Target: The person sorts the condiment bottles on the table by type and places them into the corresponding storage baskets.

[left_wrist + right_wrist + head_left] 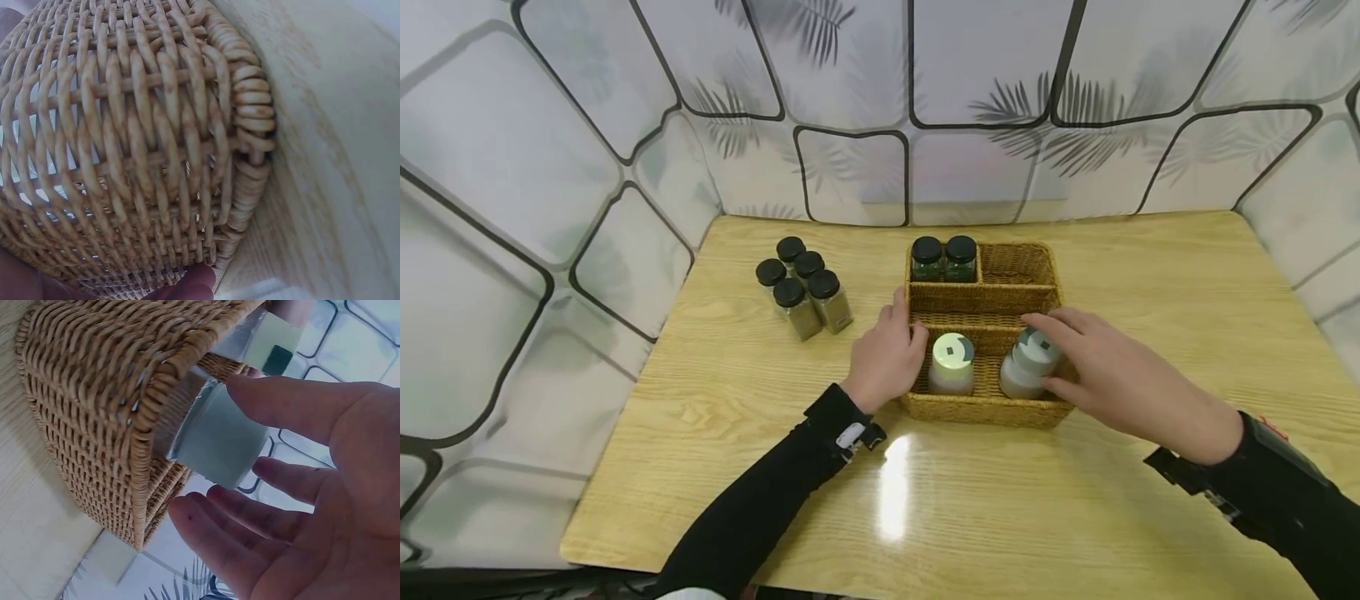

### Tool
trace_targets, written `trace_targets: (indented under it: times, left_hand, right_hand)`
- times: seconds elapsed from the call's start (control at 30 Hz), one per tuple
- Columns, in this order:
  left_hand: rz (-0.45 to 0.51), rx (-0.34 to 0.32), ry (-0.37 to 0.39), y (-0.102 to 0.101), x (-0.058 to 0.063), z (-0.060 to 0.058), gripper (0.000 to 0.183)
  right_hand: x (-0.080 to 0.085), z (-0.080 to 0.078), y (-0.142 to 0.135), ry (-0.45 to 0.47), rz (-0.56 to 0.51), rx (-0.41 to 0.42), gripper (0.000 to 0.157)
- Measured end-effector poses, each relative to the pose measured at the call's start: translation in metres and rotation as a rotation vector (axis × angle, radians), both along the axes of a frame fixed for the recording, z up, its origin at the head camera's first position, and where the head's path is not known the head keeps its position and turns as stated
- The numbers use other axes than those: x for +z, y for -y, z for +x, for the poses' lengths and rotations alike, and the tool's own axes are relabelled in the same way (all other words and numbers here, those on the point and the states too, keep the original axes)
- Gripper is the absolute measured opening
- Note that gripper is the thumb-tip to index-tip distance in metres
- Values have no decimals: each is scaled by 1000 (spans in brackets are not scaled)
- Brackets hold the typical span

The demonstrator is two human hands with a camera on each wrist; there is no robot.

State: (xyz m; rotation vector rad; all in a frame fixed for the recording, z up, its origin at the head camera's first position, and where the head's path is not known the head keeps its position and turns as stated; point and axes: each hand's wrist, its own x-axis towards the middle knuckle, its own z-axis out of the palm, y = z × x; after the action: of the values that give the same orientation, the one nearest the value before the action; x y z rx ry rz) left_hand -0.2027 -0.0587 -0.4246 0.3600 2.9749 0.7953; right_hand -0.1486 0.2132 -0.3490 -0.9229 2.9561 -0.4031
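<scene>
A woven wicker basket with compartments sits on the table. My left hand grips its left side in the head view; fingertips lie against the weave in the left wrist view. In the front compartment, a jar with a grey-green lid stands at the right. My right hand holds this jar by its lid, thumb on one side and fingers around the other. Left of it in the same compartment stands a jar with a pale yellow-green lid.
Two black-lidded jars stand in the basket's back left compartment. Several black-lidded spice jars are grouped on the table, left of the basket. A patterned cloth wall rises behind the table.
</scene>
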Motion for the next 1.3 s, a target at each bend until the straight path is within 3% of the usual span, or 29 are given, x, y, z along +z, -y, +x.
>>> trace_targets:
  times: [0.57, 1.0, 1.3]
  left_hand:
    - [11, -19, 9, -9, 0, 0, 62]
    - [2, -7, 1, -4, 1, 0, 62]
    - [-8, -4, -5, 0, 1, 1, 62]
  right_hand:
    - [8, 19, -8, -94, -60, -73, 67]
    - [4, 16, -26, 81, -68, -122, 64]
    - [-9, 2, -40, 162, -142, -151, 52]
